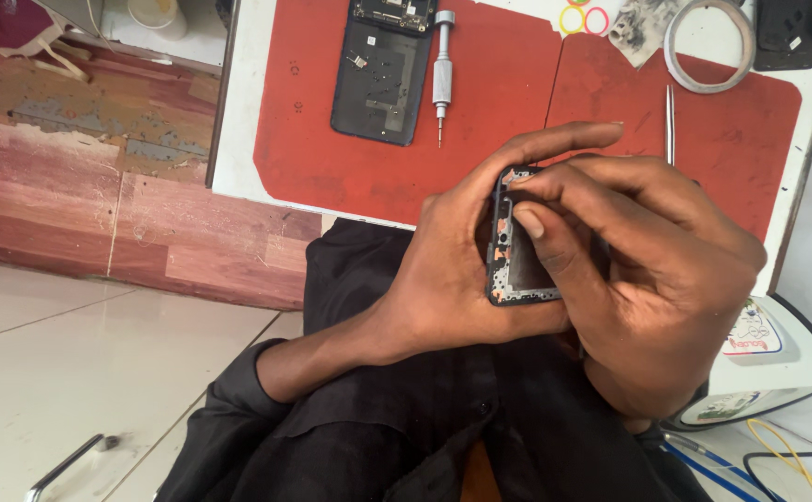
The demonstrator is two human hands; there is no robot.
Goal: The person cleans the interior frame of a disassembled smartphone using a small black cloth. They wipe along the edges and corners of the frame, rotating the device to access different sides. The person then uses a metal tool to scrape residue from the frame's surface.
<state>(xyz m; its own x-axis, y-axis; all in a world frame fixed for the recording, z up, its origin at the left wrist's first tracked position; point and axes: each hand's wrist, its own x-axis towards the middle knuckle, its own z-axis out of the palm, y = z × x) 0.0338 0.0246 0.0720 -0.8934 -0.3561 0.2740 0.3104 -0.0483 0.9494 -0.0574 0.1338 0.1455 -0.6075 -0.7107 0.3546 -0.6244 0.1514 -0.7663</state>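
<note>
Left hand (452, 270): it is cupping a small dark phone frame (518, 279) from the left, fingers closed around its edge and the index finger stretching over the top.
Right hand (648, 279): it is covering the frame from the right, thumb (536, 232) pressing on the inner face, the other fingers curling narrowly over the upper edge.
Phone frame: it is being held upright between both hands, in front of the near edge of the table (239, 139) and above the person's dark shirt (406, 418).
Red mat (499, 139): it is lying across the white table, reaching close to the near edge.
Opened phone body (378, 79): it is lying on the mat toward the far edge, left of the hands.
Screwdriver (441, 74): it is lying just beside the phone body, on its right, tip pointing to the near edge.
Tweezers (670, 130): they are lying on the mat beyond the right hand.
Tape roll (709, 46): it is resting near the far right corner.
</note>
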